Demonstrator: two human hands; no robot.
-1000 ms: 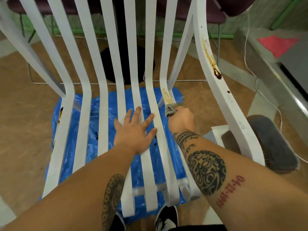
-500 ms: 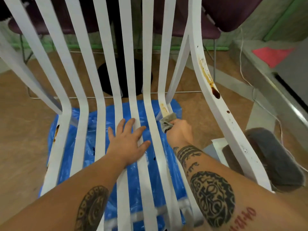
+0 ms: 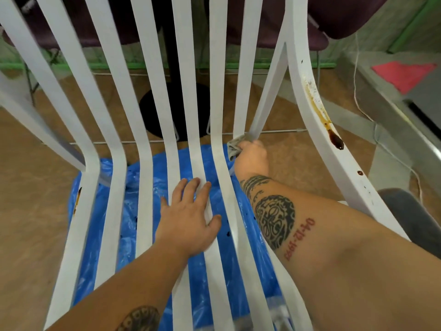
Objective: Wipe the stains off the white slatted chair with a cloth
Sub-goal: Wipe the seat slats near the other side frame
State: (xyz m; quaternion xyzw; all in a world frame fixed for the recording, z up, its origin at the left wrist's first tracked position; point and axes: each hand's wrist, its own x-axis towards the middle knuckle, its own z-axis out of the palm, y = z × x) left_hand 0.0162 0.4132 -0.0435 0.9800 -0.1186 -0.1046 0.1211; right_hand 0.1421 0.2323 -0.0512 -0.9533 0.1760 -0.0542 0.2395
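The white slatted chair (image 3: 145, 149) fills the view, its slats bending from seat to back. My right hand (image 3: 253, 157) grips a small grey cloth (image 3: 235, 146) and presses it on the second slat from the right, at the bend. My left hand (image 3: 188, 218) lies flat with spread fingers on the middle seat slats. A brown streak ending in a dark drip (image 3: 335, 139) runs down the right outer rail, with small dark spots (image 3: 359, 173) below it. A brown mark (image 3: 77, 199) shows on the left outer slat.
A blue plastic sheet (image 3: 128, 225) covers the floor under the chair. Behind the slats stands a black round table base (image 3: 164, 111) and dark purple chairs (image 3: 341, 15). A grey padded stool (image 3: 415, 216) sits at the right, beside a white cable (image 3: 358, 101).
My right hand has slid the cloth up the slat toward the bend, covering the yellowish stain seen earlier. The view moved closer and lower. My left hand stays flat on the seat.
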